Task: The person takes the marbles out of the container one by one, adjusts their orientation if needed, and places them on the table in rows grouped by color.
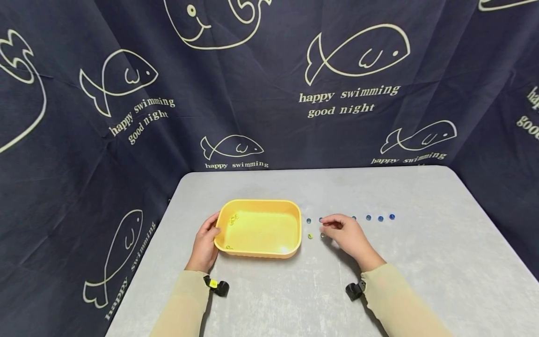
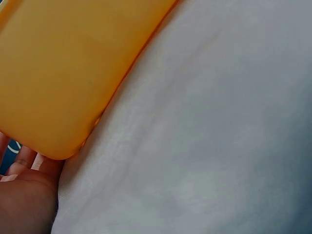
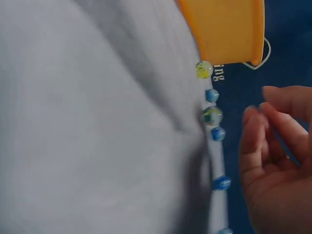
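Note:
My left hand (image 1: pixel 204 245) grips the left side of a yellow plastic basin (image 1: pixel 261 255), the thumb at its rim; in the left wrist view its fingers lie against the orange-looking wall (image 2: pixel 63 97). Several yellow-green marbles (image 1: pixel 231 222) lie inside at the left. To the basin's right, my right hand (image 1: pixel 351 236) hovers with bent fingers and nothing visible between them. Close by its fingertips are a blue marble (image 1: pixel 321 219) and a clear greenish marble (image 1: pixel 323 235). A yellow-green marble (image 3: pixel 204 69) sits nearest the basin, with a blue marble (image 1: pixel 309 220) behind it.
More blue marbles (image 1: pixel 381 218) continue in a row to the right of my right hand. All stand on a grey table (image 1: pixel 269 299). A dark blue curtain (image 1: pixel 269 103) with fish drawings hangs along the table's back and sides.

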`<state>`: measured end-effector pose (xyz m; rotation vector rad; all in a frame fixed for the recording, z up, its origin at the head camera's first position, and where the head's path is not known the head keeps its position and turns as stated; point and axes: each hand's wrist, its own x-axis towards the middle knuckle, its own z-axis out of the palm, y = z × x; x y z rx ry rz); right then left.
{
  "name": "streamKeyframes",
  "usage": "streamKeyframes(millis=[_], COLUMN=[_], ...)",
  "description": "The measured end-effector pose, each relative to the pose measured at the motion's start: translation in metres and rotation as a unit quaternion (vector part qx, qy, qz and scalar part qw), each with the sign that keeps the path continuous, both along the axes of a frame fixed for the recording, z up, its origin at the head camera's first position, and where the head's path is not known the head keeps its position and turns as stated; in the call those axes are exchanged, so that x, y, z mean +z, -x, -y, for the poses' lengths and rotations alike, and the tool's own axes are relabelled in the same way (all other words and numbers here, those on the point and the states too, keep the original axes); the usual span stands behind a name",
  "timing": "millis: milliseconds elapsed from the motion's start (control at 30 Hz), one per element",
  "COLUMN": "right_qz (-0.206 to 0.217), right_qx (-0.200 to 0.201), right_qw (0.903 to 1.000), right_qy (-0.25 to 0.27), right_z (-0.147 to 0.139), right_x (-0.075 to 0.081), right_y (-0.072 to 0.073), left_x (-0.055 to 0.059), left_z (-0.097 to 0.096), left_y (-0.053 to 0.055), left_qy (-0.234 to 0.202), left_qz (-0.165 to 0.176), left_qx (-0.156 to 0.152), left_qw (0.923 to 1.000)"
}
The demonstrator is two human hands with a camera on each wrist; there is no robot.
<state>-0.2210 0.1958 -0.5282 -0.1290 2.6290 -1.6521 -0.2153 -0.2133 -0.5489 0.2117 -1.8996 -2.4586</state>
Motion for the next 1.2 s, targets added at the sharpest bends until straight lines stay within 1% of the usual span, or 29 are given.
streamKeyframes(millis=[100, 233, 300, 433, 733, 900, 1067, 1200], right_qz=[-0.026, -0.053, -0.06, -0.072, -0.076, -0.063, -0.04, -0.02], right_qx=[0.01, 0.05, 0.073, 0.118, 0.193, 0.227, 0.237, 0.236], right_qw=[0.9994, 0.9962, 0.9938, 0.9885, 0.9783, 0.971, 0.9692, 0.9699], right_qy=[0.02, 0.048, 0.058, 0.062, -0.001, -0.039, -0.052, -0.059], right_z=[0.013, 0.039, 0.054, 0.084, 0.144, 0.169, 0.19, 0.203], right_x=[0.017, 0.035, 0.042, 0.051, 0.058, 0.061, 0.056, 0.051], right_y=[-0.004, -0.006, -0.005, -0.003, -0.001, 0.001, 0.007, 0.01], left_x=[0.0, -0.001, -0.001, -0.002, 0.0, 0.001, 0.001, 0.0], left_z=[-0.001, -0.001, 0.0, 0.001, 0.0, -0.001, -0.001, -0.001], left_y=[0.0, 0.0, 0.0, 0.0, 0.0, 0.0, 0.0, 0.0], left_qy=[-0.002, -0.002, 0.0, 0.003, 0.003, 0.001, -0.003, -0.011], left_qz=[-0.001, -0.002, -0.001, 0.003, 0.004, 0.002, -0.002, -0.003], left_qx=[0.002, 0.003, 0.004, 0.004, 0.006, 0.006, 0.009, 0.008], left_qw=[1.0, 1.0, 1.0, 1.0, 1.0, 1.0, 0.9999, 0.9999])
